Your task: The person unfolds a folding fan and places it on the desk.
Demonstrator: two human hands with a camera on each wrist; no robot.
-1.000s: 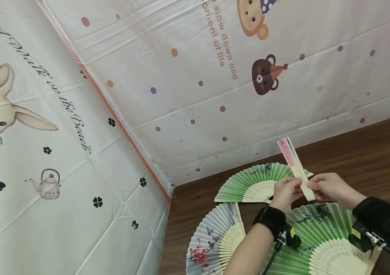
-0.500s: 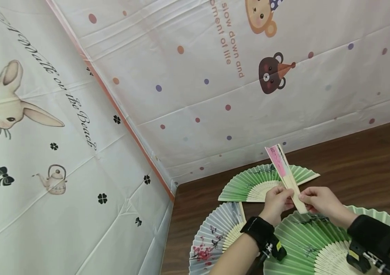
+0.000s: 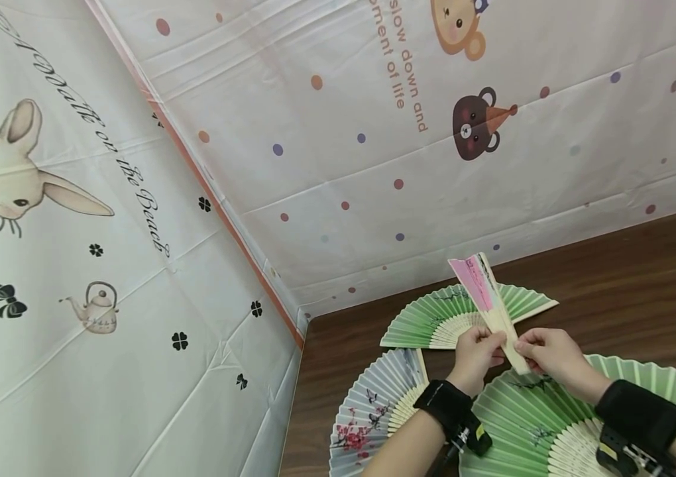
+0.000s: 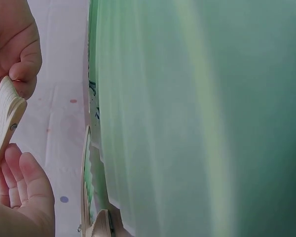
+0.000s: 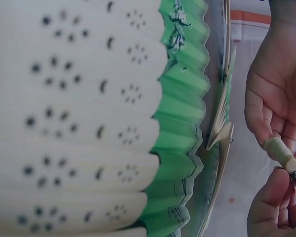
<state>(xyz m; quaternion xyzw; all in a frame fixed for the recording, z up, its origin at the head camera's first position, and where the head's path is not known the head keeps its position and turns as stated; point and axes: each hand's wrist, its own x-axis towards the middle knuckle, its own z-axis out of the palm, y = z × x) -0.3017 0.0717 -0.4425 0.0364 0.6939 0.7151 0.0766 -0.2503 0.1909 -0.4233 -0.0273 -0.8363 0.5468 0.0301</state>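
Observation:
A pink folding fan (image 3: 475, 283), nearly folded, is held up between both hands, its pink end pointing away and slightly spread. On its left side, my left hand (image 3: 472, 361) pinches the bare ribs between thumb and fingers. From the right, my right hand (image 3: 555, 361) pinches the ribs near the pivot end. In the left wrist view the stacked ribs (image 4: 9, 106) show side-on. The right wrist view has the pivot end (image 5: 282, 154) between the two hands' fingers. Beneath the hands, a spread green fan (image 3: 513, 424) lies nearest the person, partly covered by the right forearm.
Another spread green fan (image 3: 418, 323) lies farther back, partly behind the pink one. To the left is a pale grey fan (image 3: 368, 414) with red blossoms. All rest on a dark wooden table (image 3: 624, 285), bordered by printed cloth walls (image 3: 338, 172).
Both hands have brought the pink fan slightly left and nearer the person. Its pink end is spread a little wider than before. The camera view has shifted slightly.

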